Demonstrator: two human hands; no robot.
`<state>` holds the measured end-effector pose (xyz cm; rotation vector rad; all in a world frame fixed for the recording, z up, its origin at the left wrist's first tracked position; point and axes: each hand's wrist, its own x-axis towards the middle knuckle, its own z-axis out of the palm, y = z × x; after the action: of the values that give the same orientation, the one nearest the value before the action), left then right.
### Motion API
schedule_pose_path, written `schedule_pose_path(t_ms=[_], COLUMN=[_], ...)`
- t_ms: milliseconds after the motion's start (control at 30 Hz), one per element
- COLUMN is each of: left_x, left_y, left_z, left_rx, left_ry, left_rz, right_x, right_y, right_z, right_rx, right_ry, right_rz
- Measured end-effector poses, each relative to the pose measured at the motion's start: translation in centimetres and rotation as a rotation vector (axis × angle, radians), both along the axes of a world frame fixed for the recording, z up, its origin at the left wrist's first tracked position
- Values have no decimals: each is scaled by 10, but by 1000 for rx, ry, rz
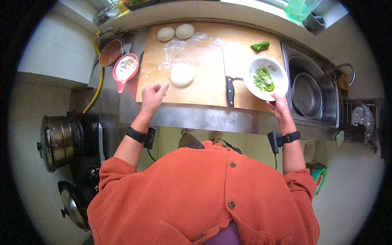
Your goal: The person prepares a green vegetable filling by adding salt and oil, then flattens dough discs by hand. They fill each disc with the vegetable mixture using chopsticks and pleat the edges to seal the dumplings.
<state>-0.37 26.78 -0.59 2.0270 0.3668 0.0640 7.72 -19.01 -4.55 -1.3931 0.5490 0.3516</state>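
Note:
My right hand [279, 105] grips the near rim of a white bowl [249, 76], which is tilted and holds chopped green pepper [264, 80]. A piece of green pepper [260, 46] lies behind the bowl on the wooden board [208, 95]. My left hand [154, 95] is over the board's near left edge, fingers curled together, with nothing visible in it. Close by it rests a round of dough [182, 75]. Two more dough balls, a left one [166, 34] and a right one [185, 31], sit at the back. A cleaver's black handle [230, 92] points towards me, left of the bowl.
Left of the board are a red scoop of flour [126, 68] and a brown bowl [111, 53]. The sink [335, 107] on the right contains a metal basin [307, 95]. A large metal pot [61, 142] stands at the far left. Loose flour [170, 50] dusts the board.

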Motion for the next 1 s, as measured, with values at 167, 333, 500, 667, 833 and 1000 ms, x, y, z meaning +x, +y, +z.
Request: schedule_pose_path(t_ms=[167, 333, 500, 667, 833, 1000], left_x=[4, 42, 73, 64, 62, 75], left_y=[-3, 3, -14, -102, -188, -192], left_z=[-41, -76, -83, -47, -31, -47], left_rx=[36, 300, 447, 506, 479, 476], left_ry=[93, 99, 98, -108, 96, 95], left_rz=[40, 25, -25, -395, -736, -631], right_x=[25, 41, 47, 58, 49, 33], right_y=[-24, -14, -18, -22, -19, -29], right_z=[-31, -40, -45, -45, -25, -13], right_rx=[37, 52, 67, -34, -83, -41], right_ry=[-42, -86, 22, -3, -45, -44], right_rz=[-78, -202, -248, -288, -329, -219])
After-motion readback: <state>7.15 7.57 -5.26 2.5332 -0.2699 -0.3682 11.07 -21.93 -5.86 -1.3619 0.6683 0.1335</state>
